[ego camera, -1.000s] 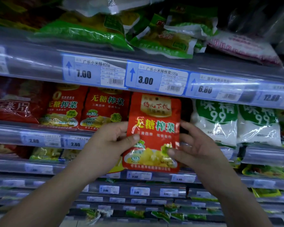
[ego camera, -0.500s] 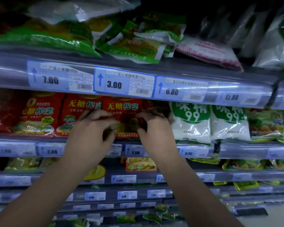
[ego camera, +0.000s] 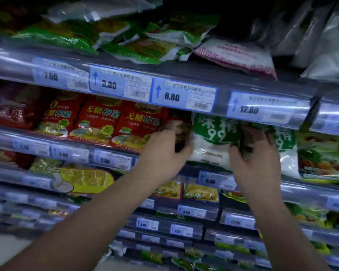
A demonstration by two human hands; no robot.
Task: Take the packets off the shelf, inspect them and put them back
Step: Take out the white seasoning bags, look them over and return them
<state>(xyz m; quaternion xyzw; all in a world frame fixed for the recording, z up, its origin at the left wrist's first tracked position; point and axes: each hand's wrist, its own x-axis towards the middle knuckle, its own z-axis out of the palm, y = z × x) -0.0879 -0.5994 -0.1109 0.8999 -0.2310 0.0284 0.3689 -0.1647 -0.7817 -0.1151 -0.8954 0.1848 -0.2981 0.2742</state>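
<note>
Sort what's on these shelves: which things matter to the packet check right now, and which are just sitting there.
In play:
white packet, gripped on both sides
left hand
right hand
red packets, next to it on the same shelf

Just sitting there:
green packets on the shelf above
yellow packet on the shelf below
price tags

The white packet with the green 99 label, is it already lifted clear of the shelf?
No, the white packet stands on the shelf, with the left hand and right hand at its sides.
</note>
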